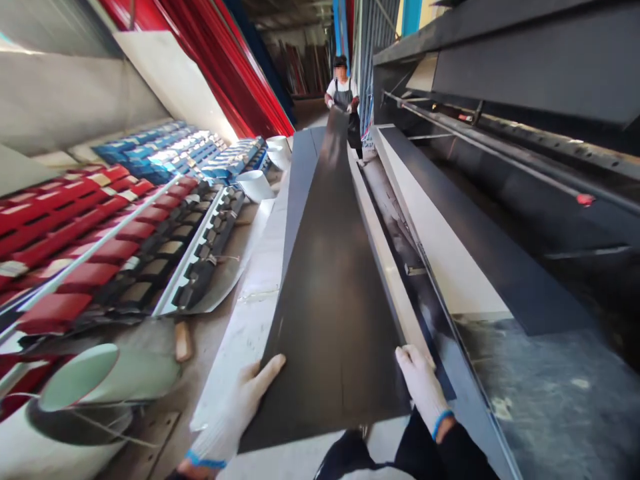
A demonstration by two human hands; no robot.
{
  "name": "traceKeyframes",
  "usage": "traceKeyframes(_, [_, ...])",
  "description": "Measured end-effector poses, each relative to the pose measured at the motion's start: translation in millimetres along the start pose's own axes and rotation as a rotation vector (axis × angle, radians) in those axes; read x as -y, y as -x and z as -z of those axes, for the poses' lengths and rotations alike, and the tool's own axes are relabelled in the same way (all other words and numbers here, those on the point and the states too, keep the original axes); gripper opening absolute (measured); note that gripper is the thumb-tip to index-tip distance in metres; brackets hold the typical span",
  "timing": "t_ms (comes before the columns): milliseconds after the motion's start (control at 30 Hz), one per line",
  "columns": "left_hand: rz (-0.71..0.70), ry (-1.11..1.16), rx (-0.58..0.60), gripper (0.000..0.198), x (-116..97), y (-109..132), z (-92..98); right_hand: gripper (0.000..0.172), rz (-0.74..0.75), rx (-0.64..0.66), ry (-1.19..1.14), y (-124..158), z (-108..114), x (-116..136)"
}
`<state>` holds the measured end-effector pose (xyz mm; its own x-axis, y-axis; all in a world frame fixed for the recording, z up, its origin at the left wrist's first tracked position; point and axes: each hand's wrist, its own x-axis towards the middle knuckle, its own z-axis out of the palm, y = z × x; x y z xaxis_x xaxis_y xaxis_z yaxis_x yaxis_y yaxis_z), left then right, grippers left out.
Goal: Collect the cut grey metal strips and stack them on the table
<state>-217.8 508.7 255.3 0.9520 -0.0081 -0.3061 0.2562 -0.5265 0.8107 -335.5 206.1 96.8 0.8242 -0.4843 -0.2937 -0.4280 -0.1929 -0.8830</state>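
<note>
Two hands in white knit gloves with blue cuffs hold the near end of one long dark metal sheet [330, 300] at the bottom center of the frame. The left hand [227, 413] pinches the sheet's left edge, thumb spread across the top and fingers out of sight beneath. The right hand [425, 387] grips the right edge the same way. The sheet is raised and runs away up the frame, its far end reaching a co-worker [343, 90], whose two gloved hands are at that end.

Just right of the sheet lies a long pale metal strip [390, 280], with a dark steel machine [500, 133] beyond it. To the left, open floor separates the sheet from stacks of red profiled roofing sheets [65, 227] and blue profiled roofing sheets [160, 150]. A rolled sheet with a pale green inside [85, 380] lies at lower left, and a small wooden block [183, 340] rests near it.
</note>
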Motion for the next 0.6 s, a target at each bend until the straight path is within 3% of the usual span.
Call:
traceKeyframes(67, [0.115,-0.169,0.064,0.063,59.9,-47.7,20.0,0.054,0.041,-0.016,0.155,-11.5,-31.2,-30.4])
traceKeyframes(133, [0.176,-0.248,0.163,0.062,112.1,-87.0,37.7,0.063,0.065,-0.049,0.218,-16.6,-47.3,-52.2])
traceKeyframes(200, [0.103,-0.484,0.089,0.056,151.4,-113.9,47.4,0.068,0.06,-0.009,0.194,-19.3,-57.8,-62.0])
traceKeyframes(267, [0.036,-0.695,-0.065,0.053,174.5,-128.0,41.3,0.07,0.031,0.063,0.112,-24.5,-71.1,-61.3])
traceKeyframes(333, [-0.022,-0.751,-0.133,0.062,181.1,-131.8,15.5,0.067,0.017,0.115,0.029,-32.7,-90.4,-54.3])
traceKeyframes(400, [-0.07,-0.715,-0.097,0.066,173.8,-128.9,-26.6,0.061,0.036,0.151,0.005,-40.9,-113.0,-45.3])
traceKeyframes(433, [-0.08,-0.703,-0.081,0.067,166.4,-126.0,-50.7,0.059,0.052,0.167,0.011,-43.9,-123.7,-40.7])
traceKeyframes(500, [-0.036,-0.728,-0.169,0.078,147.6,-118.9,-97.2,0.061,0.072,0.186,0.034,-47.5,-140.1,-32.5])
traceKeyframes(600, [0.087,-0.678,-0.202,0.087,118.1,-108.6,-149.4,0.071,0.037,0.198,0.084,-51.5,-145.3,-25.2])
